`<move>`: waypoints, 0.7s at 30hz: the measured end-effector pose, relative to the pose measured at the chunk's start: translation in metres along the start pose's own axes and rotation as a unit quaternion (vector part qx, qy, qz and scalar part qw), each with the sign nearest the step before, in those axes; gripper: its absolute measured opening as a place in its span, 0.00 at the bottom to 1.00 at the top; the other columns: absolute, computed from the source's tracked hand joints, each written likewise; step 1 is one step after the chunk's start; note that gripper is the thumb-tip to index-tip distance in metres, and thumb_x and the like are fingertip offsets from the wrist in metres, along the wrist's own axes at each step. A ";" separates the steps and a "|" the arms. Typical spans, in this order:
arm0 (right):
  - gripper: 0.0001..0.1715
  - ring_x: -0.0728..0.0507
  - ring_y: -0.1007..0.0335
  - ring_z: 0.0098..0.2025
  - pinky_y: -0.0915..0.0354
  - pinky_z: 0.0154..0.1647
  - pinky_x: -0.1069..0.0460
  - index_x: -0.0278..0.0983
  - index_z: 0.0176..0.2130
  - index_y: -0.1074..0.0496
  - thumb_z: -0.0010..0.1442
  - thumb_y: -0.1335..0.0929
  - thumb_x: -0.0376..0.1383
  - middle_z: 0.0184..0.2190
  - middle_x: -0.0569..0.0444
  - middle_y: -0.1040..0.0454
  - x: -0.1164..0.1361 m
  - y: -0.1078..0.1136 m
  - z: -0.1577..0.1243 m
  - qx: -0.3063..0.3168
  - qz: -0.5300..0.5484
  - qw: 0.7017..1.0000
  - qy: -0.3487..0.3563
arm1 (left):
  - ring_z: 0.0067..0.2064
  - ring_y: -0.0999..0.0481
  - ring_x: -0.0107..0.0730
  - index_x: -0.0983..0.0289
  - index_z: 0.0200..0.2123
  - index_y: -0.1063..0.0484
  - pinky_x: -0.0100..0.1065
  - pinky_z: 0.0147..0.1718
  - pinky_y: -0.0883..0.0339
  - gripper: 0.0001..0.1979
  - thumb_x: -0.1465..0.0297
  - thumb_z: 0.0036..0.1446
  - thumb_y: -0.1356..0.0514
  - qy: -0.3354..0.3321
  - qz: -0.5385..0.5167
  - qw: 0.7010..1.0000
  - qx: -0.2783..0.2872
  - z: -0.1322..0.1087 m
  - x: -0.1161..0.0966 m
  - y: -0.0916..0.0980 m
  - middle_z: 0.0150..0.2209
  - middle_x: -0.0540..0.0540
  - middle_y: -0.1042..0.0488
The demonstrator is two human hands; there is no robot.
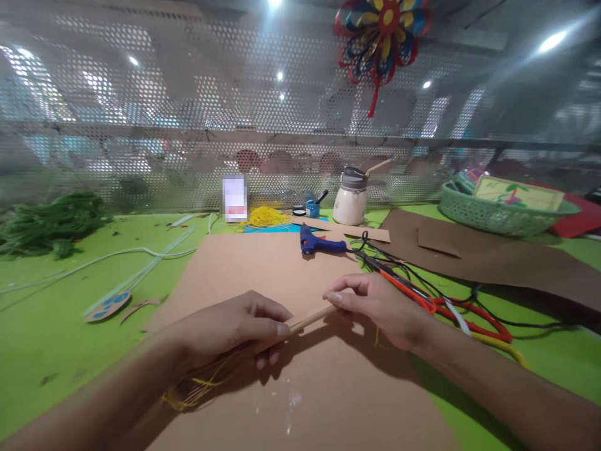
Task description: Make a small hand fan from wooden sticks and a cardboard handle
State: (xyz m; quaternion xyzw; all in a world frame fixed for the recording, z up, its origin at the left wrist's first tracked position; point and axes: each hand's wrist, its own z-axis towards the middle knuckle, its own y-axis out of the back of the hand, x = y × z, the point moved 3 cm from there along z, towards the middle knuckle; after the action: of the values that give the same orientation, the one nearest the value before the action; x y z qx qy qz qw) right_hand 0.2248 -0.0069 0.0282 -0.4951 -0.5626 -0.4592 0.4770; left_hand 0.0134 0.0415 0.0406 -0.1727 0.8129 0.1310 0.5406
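Both hands hold a thin tan strip (310, 319), which looks like cardboard, over a large brown cardboard sheet (263, 263). My left hand (235, 329) is closed on its left part, thumb on top. At the upper right end, my right hand (370, 304) pinches the strip between thumb and fingers. Loose yellow strands (200, 391) hang below my left wrist; whether they are joined to the strip is hidden. Beyond the hands, a blue glue gun (323, 242) lies on the far part of the sheet.
Red-handled scissors (474, 319) and black cables (422, 282) lie to the right. Behind stand a white jar (350, 205), a small blue pot (312, 208) and yellow strands (267, 217). A green basket (498, 210) is far right, green strands (56, 219) far left.
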 end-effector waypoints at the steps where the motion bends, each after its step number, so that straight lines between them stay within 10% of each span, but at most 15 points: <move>1: 0.19 0.51 0.45 0.23 0.50 0.23 0.55 0.34 0.29 0.24 0.50 0.24 0.48 0.19 0.59 0.35 0.000 0.001 -0.001 -0.006 -0.013 1.000 0.002 | 0.23 0.29 0.27 0.67 0.30 0.23 0.29 0.27 0.35 0.11 0.68 0.59 0.41 -0.004 -0.007 1.000 0.004 0.000 -0.001 -0.001 0.25 0.54 0.23; 11: 0.24 0.48 0.42 0.28 0.45 0.26 0.54 0.36 0.34 0.22 0.49 0.25 0.53 0.25 0.57 0.33 -0.007 0.013 0.000 -0.041 -0.061 0.997 0.018 | 0.27 0.24 0.33 0.63 0.30 0.26 0.32 0.31 0.30 0.20 0.53 0.61 0.43 0.049 0.063 0.997 -0.007 -0.007 0.002 0.005 0.27 0.54 0.21; 21: 0.22 0.47 0.38 0.30 0.41 0.30 0.53 0.37 0.36 0.21 0.54 0.25 0.53 0.26 0.55 0.30 0.004 0.045 -0.001 -0.102 -0.097 0.986 0.091 | 0.29 0.27 0.32 0.63 0.31 0.22 0.27 0.29 0.37 0.13 0.58 0.55 0.37 0.022 0.300 0.950 -0.087 -0.030 -0.013 0.046 0.25 0.50 0.24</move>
State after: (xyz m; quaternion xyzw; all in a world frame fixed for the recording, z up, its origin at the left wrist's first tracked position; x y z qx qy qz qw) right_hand 0.2691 -0.0037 0.0346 -0.4401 -0.5123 -0.6019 0.4262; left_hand -0.0267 0.0726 0.0652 0.0301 0.8243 0.3536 0.4412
